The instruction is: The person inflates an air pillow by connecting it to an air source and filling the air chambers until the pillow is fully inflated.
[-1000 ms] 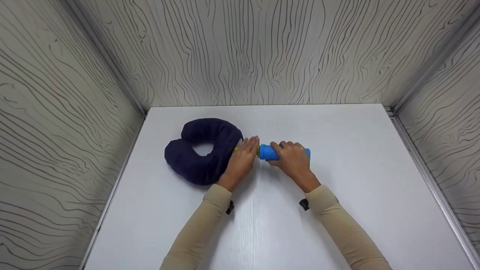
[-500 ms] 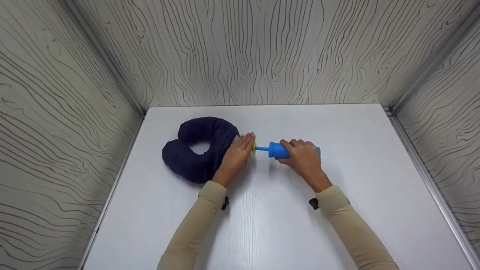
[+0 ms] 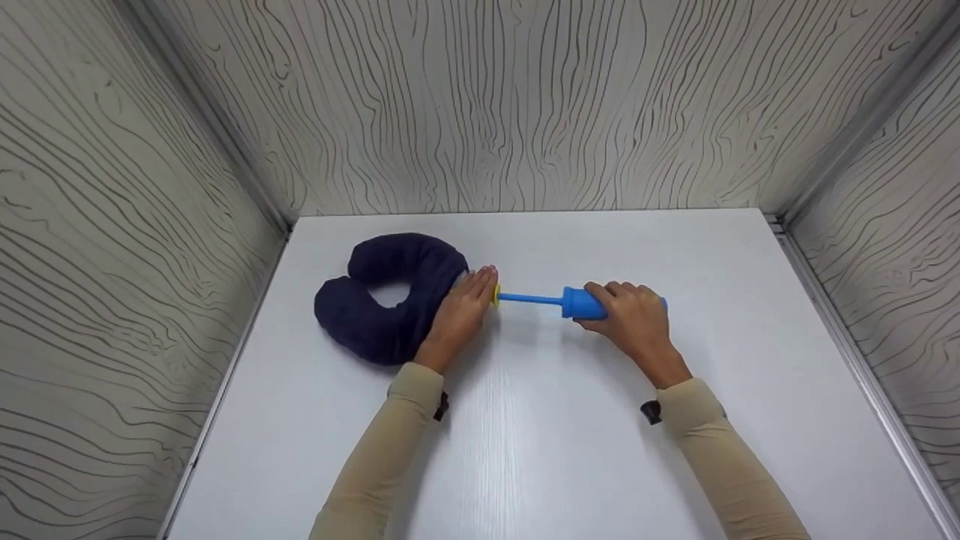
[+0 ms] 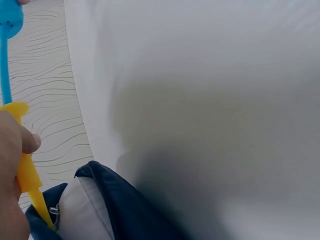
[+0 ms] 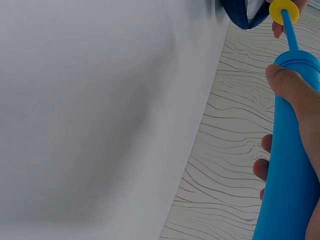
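Note:
A navy U-shaped neck pillow (image 3: pixel 435 274) lies on the table, its cover unzipped at the right. In the left wrist view, the pale inner cushion (image 4: pixel 82 212) shows beside a zipper pull (image 4: pixel 54 210). My left hand (image 3: pixel 459 315) grips the yellow end (image 4: pixel 27 172) of a hand pump, whose narrow yellow tip reaches into the cover's opening. What the tip meets inside is hidden. To the right, my right hand (image 3: pixel 639 321) wraps round the pump's blue barrel (image 5: pixel 290 160), with the thumb near its collar. A long stretch of thin blue rod (image 3: pixel 531 298) shows between the hands.
The white table (image 3: pixel 480 450) carries the pillow at its left half. Wood-patterned walls (image 3: pixel 525 105) stand behind and at both sides, with metal strips along the corners. Beige sleeves and dark wrist devices (image 3: pixel 651 412) are at both wrists.
My right hand has drawn the blue barrel rightward, and the rod between the hands has come out from hidden to long. My left hand and the pillow have shifted slightly left.

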The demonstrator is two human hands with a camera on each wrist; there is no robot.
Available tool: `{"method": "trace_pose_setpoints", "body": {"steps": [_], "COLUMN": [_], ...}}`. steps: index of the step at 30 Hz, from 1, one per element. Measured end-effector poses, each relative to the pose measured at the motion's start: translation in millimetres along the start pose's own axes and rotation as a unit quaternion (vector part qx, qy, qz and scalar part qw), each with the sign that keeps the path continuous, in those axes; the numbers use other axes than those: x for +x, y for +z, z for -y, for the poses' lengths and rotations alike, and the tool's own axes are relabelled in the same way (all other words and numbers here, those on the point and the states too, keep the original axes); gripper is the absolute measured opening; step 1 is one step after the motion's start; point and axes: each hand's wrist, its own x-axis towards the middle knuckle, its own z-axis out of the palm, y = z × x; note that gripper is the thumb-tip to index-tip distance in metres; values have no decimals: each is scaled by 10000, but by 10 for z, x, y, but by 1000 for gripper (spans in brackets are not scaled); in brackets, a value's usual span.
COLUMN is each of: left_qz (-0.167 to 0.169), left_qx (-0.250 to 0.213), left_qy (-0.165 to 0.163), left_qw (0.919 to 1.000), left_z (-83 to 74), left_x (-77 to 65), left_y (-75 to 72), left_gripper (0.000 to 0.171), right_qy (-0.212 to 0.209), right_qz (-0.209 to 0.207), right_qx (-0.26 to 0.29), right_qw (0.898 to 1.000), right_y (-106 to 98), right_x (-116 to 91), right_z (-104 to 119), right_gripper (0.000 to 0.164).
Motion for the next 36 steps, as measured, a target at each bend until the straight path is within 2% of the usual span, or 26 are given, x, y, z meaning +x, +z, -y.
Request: {"method": "trace_pose_setpoints", "body": {"steps": [5, 10, 22, 36], "left_qz": [-14, -63, -279, -312], "left_qx": [-60, -168, -168, 37], "left_qy": [-45, -147, -176, -16], "left_qw": [10000, 9997, 9993, 9995], "left_z": [16, -53, -187, -277], "left_x": [-14, -21, 40, 79], "left_y": [12, -10, -22, -8], "left_gripper": [54, 53, 50, 53], "right_qy": [11, -80, -292, -306], "right_qz": [-19, -103, -173, -54], "right_qx": [-27, -86, -39, -112], "right_qw": [10000, 9999, 9994, 9995], "right_y": [-11, -23, 41, 194], "right_x": [-31, -9, 122, 253], "right_z": [-39, 8, 257, 580], "right_gripper": [62, 62, 65, 63]}}
